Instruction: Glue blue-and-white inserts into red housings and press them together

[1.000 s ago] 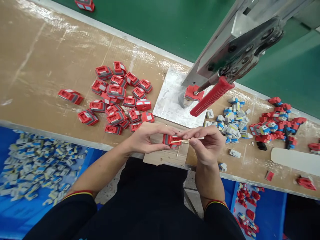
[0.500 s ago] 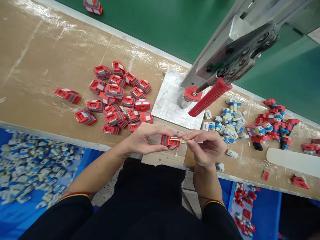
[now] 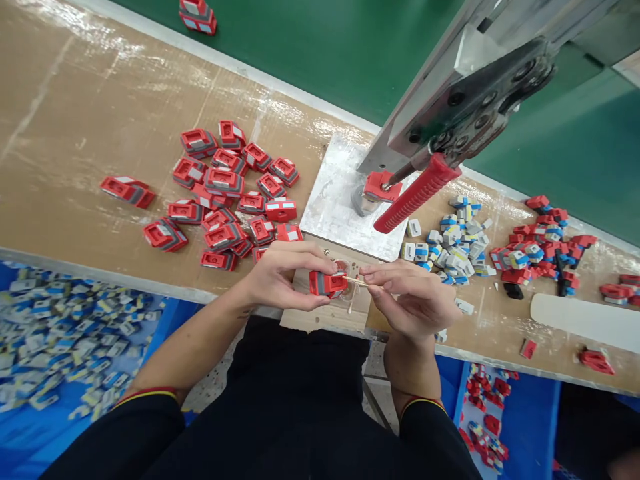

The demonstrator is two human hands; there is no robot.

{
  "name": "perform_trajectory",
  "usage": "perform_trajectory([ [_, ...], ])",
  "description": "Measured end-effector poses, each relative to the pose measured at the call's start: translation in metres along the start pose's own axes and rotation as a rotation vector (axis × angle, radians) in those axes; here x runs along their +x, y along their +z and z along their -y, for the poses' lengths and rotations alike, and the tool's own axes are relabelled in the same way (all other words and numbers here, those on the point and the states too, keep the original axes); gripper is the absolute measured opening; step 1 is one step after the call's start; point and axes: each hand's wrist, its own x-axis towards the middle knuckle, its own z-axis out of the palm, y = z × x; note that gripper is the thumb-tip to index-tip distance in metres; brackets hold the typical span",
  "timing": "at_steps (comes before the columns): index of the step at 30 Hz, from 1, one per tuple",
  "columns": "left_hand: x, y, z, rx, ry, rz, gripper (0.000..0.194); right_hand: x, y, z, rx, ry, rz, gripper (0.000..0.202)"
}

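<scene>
My left hand [image 3: 287, 277] is closed around a red and grey toy vehicle body [image 3: 327, 283], gripping it between thumb and fingers. In my right hand [image 3: 413, 293], a thin pale stick [image 3: 354, 281] is pinched between thumb and fingertips; it looks like a cotton swab. Its far end meets the right end of the toy vehicle body, and whether it goes inside I cannot tell. Below the hands lies a piece of cardboard [image 3: 310, 320] with a white-tipped swab [image 3: 351, 308] on it.
A press with a red lever handle [image 3: 417, 193] stands on a metal plate [image 3: 327, 220], a red part [image 3: 380, 185] under its tip. Red vehicle bodies [image 3: 225, 180] are heaped left, white-blue parts [image 3: 453, 243] and red parts [image 3: 535, 247] right. Blue bins [image 3: 173, 327] sit below the bench.
The toy vehicle body has turned in my left hand and shifted slightly left. My right hand has drawn back a little, so the stick now meets the toy's end rather than lying across its top.
</scene>
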Motion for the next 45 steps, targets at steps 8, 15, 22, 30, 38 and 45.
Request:
perform_trajectory([
  [8, 0.002, 0.001, 0.0, -0.016, 0.02, -0.015, 0.028, 0.0, -0.001, 0.002, 0.047, 0.056, 0.077, 0.025],
  [15, 0.001, -0.002, 0.001, 0.02, 0.024, -0.043, 0.028, -0.008, -0.032, 0.004, 0.0, 0.066, -0.024, 0.016],
  [22, -0.005, -0.005, 0.003, 0.0, -0.051, -0.03, 0.03, -0.025, -0.04, 0.01, -0.271, 0.182, 0.422, 0.014],
  [30, -0.003, -0.006, 0.003, 0.012, -0.04, -0.007, 0.026, -0.018, -0.034, 0.012, -0.179, 0.217, 0.382, 0.014],
  [38, 0.002, -0.005, -0.002, 0.03, -0.041, 0.028, 0.02, 0.004, -0.011, 0.014, -0.059, 0.153, -0.01, 0.017],
  [45, 0.003, -0.006, -0.004, 0.011, -0.036, 0.047, 0.021, 0.004, -0.005, 0.01, -0.033, 0.168, 0.044, 0.022],
])
